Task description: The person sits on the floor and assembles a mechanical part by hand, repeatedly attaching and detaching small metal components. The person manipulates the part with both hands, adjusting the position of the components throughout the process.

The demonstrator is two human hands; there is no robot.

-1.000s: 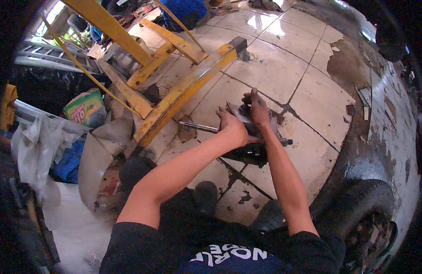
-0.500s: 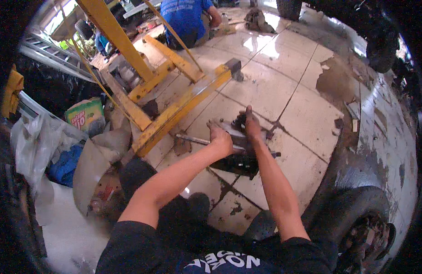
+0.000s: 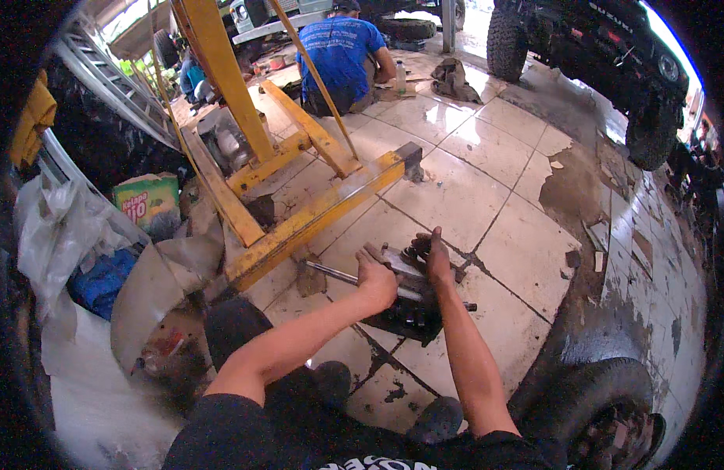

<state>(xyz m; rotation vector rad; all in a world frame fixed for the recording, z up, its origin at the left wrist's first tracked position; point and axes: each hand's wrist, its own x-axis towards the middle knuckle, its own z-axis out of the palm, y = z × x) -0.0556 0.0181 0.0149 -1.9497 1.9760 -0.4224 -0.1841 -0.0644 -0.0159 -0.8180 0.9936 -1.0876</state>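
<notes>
A greasy metal mechanical assembly [image 3: 415,293], with a grey upper part and a dark lower block, lies on the tiled floor in front of me. My left hand [image 3: 375,280] is closed over its left side, beside a thin bright metal rod [image 3: 331,272] that sticks out to the left. Against the assembly's far right edge, my right hand [image 3: 438,260] grips the grey upper part with its fingers pointing up. Dark ridged shapes show just left of that hand; whether they are gear teeth or blackened fingers is unclear. A short stub [image 3: 471,307] juts out at the right.
A yellow steel stand [image 3: 323,223] rises at the front left. A tyre [image 3: 589,392] lies near right, and a dark vehicle [image 3: 612,47] stands far right. Beyond the stand crouches a person in a blue shirt [image 3: 342,59]. Plastic sheeting [image 3: 60,227] and a carton [image 3: 148,200] are at left.
The view has tilted up, so the scene sits lower and more of the vehicle shows. Both hands stay on the assembly, the right one still at its far right edge.
</notes>
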